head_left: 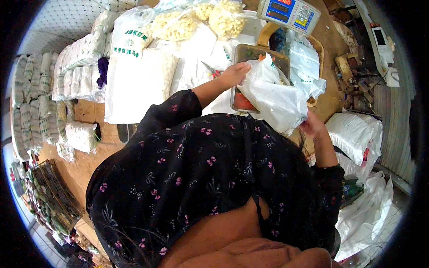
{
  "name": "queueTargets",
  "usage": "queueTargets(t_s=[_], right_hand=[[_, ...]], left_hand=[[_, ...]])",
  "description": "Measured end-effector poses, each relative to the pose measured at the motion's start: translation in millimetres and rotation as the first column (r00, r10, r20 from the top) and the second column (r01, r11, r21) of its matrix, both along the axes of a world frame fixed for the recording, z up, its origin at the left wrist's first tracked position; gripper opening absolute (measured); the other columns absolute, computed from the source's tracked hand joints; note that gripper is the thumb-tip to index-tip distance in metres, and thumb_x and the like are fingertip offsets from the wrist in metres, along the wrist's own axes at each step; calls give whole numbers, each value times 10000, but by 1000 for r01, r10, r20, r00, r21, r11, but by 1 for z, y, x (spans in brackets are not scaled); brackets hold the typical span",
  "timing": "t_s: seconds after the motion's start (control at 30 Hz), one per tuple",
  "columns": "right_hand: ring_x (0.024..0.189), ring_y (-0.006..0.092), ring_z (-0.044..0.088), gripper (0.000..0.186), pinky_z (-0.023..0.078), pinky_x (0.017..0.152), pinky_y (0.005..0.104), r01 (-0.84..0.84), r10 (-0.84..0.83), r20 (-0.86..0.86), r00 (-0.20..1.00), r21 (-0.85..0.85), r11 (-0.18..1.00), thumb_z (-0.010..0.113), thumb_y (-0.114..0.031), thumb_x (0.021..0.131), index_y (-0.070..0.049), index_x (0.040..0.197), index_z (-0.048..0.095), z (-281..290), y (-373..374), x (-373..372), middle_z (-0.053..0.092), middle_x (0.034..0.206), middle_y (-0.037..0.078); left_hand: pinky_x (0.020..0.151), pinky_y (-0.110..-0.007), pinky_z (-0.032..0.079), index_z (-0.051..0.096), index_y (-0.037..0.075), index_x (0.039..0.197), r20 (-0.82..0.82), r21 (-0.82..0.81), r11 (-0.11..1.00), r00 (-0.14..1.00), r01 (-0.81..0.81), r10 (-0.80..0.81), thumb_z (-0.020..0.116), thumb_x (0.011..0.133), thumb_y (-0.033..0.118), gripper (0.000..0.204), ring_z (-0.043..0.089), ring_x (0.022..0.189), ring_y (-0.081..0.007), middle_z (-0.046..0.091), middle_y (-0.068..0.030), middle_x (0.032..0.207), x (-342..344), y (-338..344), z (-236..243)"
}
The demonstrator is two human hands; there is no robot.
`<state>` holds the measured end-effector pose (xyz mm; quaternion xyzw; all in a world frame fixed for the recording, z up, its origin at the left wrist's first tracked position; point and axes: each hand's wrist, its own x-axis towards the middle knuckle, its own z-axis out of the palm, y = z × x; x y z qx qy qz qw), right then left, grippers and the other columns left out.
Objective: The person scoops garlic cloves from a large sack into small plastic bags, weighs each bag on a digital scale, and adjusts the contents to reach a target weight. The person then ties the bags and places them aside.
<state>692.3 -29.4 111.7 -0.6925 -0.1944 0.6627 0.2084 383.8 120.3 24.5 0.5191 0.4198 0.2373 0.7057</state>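
Note:
A white plastic bag (272, 100) stretches between my two hands over a metal scale pan (239, 55). My left hand (234, 75) pinches the bag's upper left corner, and my right hand (313, 126) grips its lower right end near my body. Red-handled scissors (213, 73) lie just left of my left hand on white sheeting. The digital scale's display panel (288, 14) stands above the pan. Thin pale blue bags (304, 62) lie right of the pan, which is partly hidden by the bag I hold.
Bags of pale yellow pieces (174, 24) and a large white sack (127, 85) cover the back and left. Stacked wrapped bundles (33, 102) and a dark wire basket (56, 194) are at far left. White sacks (357, 138) lie at my right.

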Motion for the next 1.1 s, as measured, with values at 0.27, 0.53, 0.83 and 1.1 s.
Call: queueTargets(t_s=[0.27, 0.53, 0.83, 1.1], right_hand=[[568, 77, 537, 450, 350, 413, 197, -99, 71, 173, 982, 161, 982, 466, -521, 832, -129, 1029, 569, 48, 33, -22, 604, 781, -29], [547, 79, 516, 404, 352, 415, 199, 57, -103, 173, 979, 248, 967, 533, -464, 824, -102, 1002, 562, 37, 44, -37, 592, 747, -9], [524, 62, 442, 379, 342, 451, 190, -11, -50, 166, 985, 349, 937, 492, -453, 860, -83, 923, 549, 50, 50, -55, 519, 680, -24], [729, 106, 525, 508, 426, 610, 242, -116, -27, 238, 971, 568, 815, 634, -399, 773, -54, 1127, 517, 32, 36, -50, 583, 866, 38]], left_hand=[[535, -250, 381, 551, 62, 834, -27, -19, 999, 999, -39, 39, 441, 908, 405, 367, 446, 564, -105, 467, 9, 619, -5, 8, 11], [580, -261, 409, 546, 41, 924, -64, 19, 999, 998, 28, -27, 448, 900, 420, 392, 486, 608, -123, 503, -14, 659, -5, 12, 19], [833, -322, 401, 371, 76, 1318, -141, 317, 807, 866, 499, -480, 557, 850, 320, 560, 514, 917, -230, 550, -117, 985, -8, 12, 58], [768, -319, 445, 601, 12, 1001, -137, 832, 443, 897, 334, -419, 681, 740, 297, 395, 573, 827, -218, 590, -112, 847, 11, -12, 75]])
